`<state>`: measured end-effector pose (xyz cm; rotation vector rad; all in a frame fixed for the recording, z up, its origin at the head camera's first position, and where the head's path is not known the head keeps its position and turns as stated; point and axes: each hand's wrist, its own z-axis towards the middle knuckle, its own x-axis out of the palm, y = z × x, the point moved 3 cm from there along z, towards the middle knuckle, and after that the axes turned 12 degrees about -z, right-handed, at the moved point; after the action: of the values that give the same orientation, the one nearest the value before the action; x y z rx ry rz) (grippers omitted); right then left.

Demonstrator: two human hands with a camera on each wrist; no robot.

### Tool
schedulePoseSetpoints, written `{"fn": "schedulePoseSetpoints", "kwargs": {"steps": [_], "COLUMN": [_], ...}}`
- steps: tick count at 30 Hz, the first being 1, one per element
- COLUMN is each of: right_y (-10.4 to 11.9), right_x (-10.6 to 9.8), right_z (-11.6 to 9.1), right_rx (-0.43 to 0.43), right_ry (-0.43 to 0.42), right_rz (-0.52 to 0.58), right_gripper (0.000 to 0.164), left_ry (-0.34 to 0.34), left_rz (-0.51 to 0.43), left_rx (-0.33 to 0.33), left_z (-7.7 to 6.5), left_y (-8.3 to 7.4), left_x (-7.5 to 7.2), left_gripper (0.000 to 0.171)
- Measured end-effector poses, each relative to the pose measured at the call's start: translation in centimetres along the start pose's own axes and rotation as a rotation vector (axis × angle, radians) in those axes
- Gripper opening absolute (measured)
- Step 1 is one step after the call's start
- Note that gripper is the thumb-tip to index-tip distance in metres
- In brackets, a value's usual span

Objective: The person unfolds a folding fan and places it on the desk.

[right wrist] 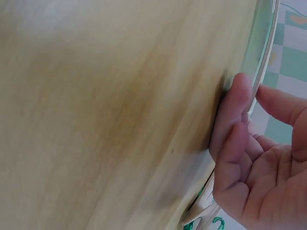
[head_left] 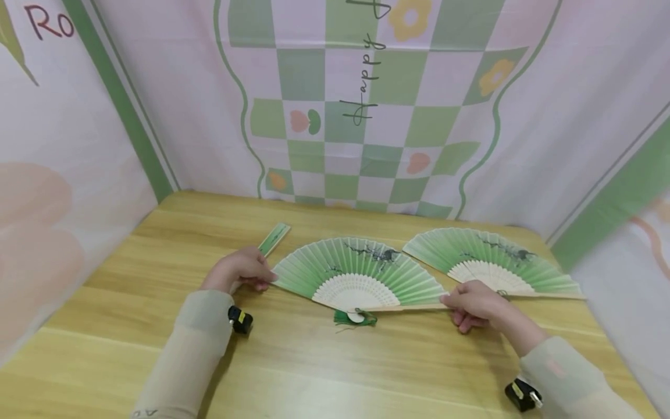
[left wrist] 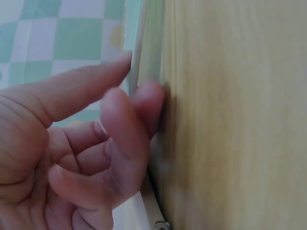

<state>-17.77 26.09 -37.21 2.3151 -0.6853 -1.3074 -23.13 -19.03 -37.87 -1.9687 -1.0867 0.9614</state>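
Observation:
A green folding fan [head_left: 300,270], spread wide with a dark branch print and pale ribs, lies on the wooden table. My left hand [head_left: 242,269] pinches its left outer edge between thumb and fingers. At the other end, my right hand [head_left: 477,305] pinches the right outer rib. The green tassel [head_left: 342,318] hangs from the fan's pivot onto the table. Seen edge-on, the fan [left wrist: 137,48] sits between thumb and fingertips in the left wrist view; the right wrist view shows a like pinch on the fan edge [right wrist: 265,57].
A second open green fan [head_left: 445,250] lies behind and right, partly behind my right hand. A narrow folded fan [head_left: 274,238] lies beyond my left hand, its lower part hidden. A checkered cloth [head_left: 345,160] hangs behind the table [head_left: 314,372].

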Motion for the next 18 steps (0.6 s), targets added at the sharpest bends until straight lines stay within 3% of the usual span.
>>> {"fn": "schedulePoseSetpoints", "kwargs": {"steps": [8, 18], "right_y": [-0.34, -0.45], "right_x": [-0.24, -0.51], "right_z": [-0.14, -0.41], "right_rx": [-0.013, -0.028], "right_ry": [-0.034, -0.046], "right_rz": [-0.051, -0.096], "right_gripper": [0.023, 0.022], "left_ry": [-0.024, -0.026], "left_rz": [0.122, 0.189], "left_rx": [0.021, 0.046], "left_z": [-0.29, -0.74], "left_y": [-0.59, -0.68], "left_x": [0.09, -0.24], "left_gripper": [0.018, 0.019]}}
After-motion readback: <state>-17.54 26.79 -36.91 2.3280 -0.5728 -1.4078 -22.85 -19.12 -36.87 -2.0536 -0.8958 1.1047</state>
